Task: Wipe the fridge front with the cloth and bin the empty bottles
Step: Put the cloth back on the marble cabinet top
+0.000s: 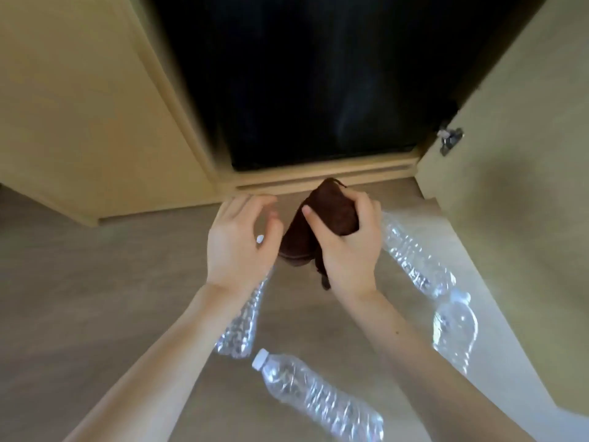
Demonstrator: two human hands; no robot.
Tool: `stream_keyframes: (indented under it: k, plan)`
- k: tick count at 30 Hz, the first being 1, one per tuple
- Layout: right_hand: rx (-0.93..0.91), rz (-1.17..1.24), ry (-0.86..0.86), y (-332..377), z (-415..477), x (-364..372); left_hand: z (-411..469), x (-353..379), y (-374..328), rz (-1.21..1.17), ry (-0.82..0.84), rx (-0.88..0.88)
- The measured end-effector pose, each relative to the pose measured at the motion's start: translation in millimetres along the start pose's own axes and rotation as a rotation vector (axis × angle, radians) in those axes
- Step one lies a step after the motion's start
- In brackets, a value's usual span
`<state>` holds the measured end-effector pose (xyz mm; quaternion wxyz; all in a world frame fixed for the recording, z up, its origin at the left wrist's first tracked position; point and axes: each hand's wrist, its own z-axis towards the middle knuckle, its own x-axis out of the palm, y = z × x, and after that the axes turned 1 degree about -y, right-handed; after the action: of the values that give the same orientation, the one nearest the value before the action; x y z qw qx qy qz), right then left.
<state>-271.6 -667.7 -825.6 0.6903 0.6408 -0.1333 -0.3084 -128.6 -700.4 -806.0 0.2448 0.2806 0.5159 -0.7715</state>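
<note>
I read no text, brand, number or sign anywhere in my head view. The nearest bottle (318,397), left bottle (239,330), far right bottle (414,260) and near right bottle (455,330) are clear plastic with no legible label; blur may be hiding fine embossing. The black fridge front (318,74) and brown cloth (331,215) bear no readable mark.

Our left forearm (165,355) and right forearm (414,352) bare, our left hand (237,247) and right hand (347,250) likewise, our nails short, a small dark speck (396,332) on the right forearm
</note>
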Motion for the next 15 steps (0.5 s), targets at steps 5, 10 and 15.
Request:
stream_keyframes:
  k: [5,10,15]
  plan:
    - [0.16,-0.037,0.039,57,-53,-42,-51,-72,-39,0.125,0.18,-0.045]
    - [0.321,-0.139,0.091,184,-91,-105,-78,-179,-135,0.134,0.277,-0.165]
    - [0.39,-0.234,0.093,359,-110,-166,-65,-308,-269,0.101,0.291,-0.175]
